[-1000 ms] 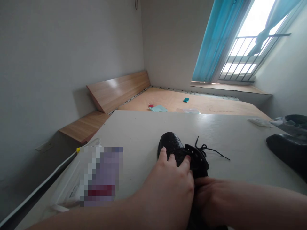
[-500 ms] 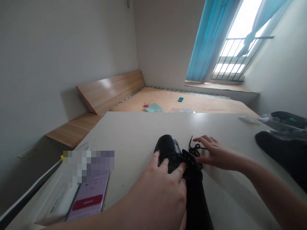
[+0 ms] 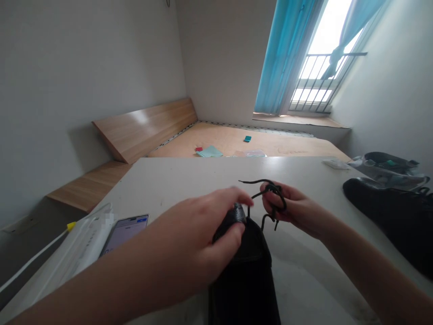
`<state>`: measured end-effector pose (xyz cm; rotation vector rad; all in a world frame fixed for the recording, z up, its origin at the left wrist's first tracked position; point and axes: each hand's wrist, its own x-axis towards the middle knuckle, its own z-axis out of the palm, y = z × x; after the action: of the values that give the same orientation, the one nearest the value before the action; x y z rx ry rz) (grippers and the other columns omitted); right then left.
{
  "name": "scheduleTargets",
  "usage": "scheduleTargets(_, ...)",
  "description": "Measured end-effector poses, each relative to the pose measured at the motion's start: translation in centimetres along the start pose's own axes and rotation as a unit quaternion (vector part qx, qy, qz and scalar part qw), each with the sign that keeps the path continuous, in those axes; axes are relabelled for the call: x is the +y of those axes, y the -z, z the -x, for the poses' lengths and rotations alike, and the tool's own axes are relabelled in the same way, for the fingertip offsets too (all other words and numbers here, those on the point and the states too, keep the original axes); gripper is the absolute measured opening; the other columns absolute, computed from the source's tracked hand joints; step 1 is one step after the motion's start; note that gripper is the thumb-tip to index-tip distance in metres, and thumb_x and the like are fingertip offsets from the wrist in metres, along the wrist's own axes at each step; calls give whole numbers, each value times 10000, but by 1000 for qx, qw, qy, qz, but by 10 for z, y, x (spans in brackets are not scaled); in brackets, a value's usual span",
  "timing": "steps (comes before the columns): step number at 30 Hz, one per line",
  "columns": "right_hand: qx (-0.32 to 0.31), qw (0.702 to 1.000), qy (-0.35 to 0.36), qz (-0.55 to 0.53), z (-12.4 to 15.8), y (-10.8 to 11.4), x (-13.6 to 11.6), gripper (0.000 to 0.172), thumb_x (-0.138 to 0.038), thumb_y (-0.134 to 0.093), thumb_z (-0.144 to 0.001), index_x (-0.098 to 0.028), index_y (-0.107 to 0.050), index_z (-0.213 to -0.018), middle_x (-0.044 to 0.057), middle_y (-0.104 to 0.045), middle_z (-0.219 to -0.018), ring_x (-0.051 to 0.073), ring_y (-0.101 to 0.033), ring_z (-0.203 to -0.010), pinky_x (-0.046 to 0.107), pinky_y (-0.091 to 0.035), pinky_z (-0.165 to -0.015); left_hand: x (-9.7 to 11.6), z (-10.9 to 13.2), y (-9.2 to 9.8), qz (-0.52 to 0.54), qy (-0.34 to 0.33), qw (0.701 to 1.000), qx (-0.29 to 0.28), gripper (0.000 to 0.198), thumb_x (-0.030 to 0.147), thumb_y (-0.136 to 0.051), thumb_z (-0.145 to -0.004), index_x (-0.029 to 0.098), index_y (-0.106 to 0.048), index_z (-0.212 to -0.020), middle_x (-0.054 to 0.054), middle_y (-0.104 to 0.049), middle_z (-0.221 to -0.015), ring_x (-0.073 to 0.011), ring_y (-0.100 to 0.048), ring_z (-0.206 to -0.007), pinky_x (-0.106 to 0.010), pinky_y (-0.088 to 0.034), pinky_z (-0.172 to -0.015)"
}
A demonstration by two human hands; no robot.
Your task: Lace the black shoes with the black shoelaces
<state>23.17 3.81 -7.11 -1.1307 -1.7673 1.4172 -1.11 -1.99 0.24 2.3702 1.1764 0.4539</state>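
A black shoe point(image 3: 244, 291) is held with its lace point(image 3: 272, 188) lifted.
On the white table point(image 3: 182, 176), the lace, half a second ago low beside the shoe, is now pinched in the right hand point(image 3: 294, 205). The left hand point(image 3: 206, 234) is spread over the toe; whether it is clamped cannot be told. Tabletop is left between the shoe and a second shoe point(image 3: 382, 214) at right; the table's far edge is seen beyond the hands.
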Motion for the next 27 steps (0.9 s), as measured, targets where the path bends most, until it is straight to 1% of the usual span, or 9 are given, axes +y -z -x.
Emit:
scheduleTargets(2, -49, 998, 2, -39, 6, -10, -5, 509, -652, -613, -830, -178, -533, -998, -21, -496, -671, 71, -406, -501, 186, -269, -434, -3, -3, 0, 19, -4, 999, 32, 468, 351, -455, -967, 271, -410, -1426, -32, -541, -1441, -231, -537, -1268, -385, -438, -1016)
scheduleTargets(4, -93, 993, 5, -67, 10, -16, -6, 471, -593, -663, -830, -152, -613, -987, -1, -525, -688, 76, -438, -538, 185, -321, -464, -4, -5, -8, 26, -24, 999, 6, 511, 366, -468, -972, 207, -389, -1451, -73, -495, -1483, -251, -480, -1322, -409, -391, -1070)
scheduleTargets(7, -132, 984, 6, -117, 13, -16, -4, 334, -469, -702, -856, -146, -698, -940, 43, -606, -799, 96, -517, -672, 187, -417, -587, -3, -7, -23, 2, -37, 999, -11, 314, 264, -465, -965, 177, -571, -1247, -78, -675, -1210, -266, -608, -1074, -433, -443, -961)
scheduleTargets(10, -146, 975, 4, -169, 14, -7, 0, 277, -420, -730, -849, -172, -737, -970, 40, -630, -789, 91, -536, -693, 158, -421, -604, -3, -10, -31, -43, -34, 998, 1, 216, 188, -440, -950, 165, -640, -1030, -65, -695, -997, -252, -607, -903, -439, -448, -867)
scheduleTargets(13, -150, 965, 6, -213, 16, -1, 3, 276, -410, -731, -850, -205, -743, -1036, 35, -632, -782, 80, -539, -683, 135, -409, -588, -5, -14, -33, -35, -16, 999, -6, 218, 245, -453, -962, 175, -638, -871, -42, -660, -895, -224, -585, -849, -396, -436, -806)
scheduleTargets(16, -142, 957, 8, -254, 17, 0, 6, 243, -394, -728, -852, -232, -744, -1033, 35, -638, -809, 91, -563, -711, 150, -432, -618, -7, -15, -30, 29, 7, 1000, -3, 222, 329, -474, -967, 188, -608, -860, -20, -631, -883, -204, -567, -850, -357, -417, -769)
scheduleTargets(20, -125, 945, 36, -300, 17, -1, 3, 210, -419, -746, -804, -214, -709, -781, 30, -600, -787, 112, -542, -650, 213, -449, -594, -9, -16, -24, 127, 4, 992, -4, 309, 332, -441, -962, 186, -526, -704, 8, -552, -765, -170, -521, -770, -319, -382, -704)
scheduleTargets(23, -40, 938, 36, -343, 14, 3, -4, 345, -485, -759, -746, -220, -566, -638, 29, -567, -778, 166, -546, -689, 267, -462, -588, -11, -18, -15, 326, 61, 942, 47, 331, 378, -429, -948, 191, -524, -693, 18, -513, -719, -157, -508, -731, -296, -397, -682)
scheduleTargets(27, 156, 899, -2, -410, 8, 11, -11, 332, -475, -606, -860, -239, -495, -653, 43, -592, -903, 171, -457, -631, 277, -352, -473, -15, -23, 6, 587, 74, 793, 147, 336, 302, -445, -948, 187, -488, -635, 22, -520, -690, -144, -574, -780, -288, -470, -802)
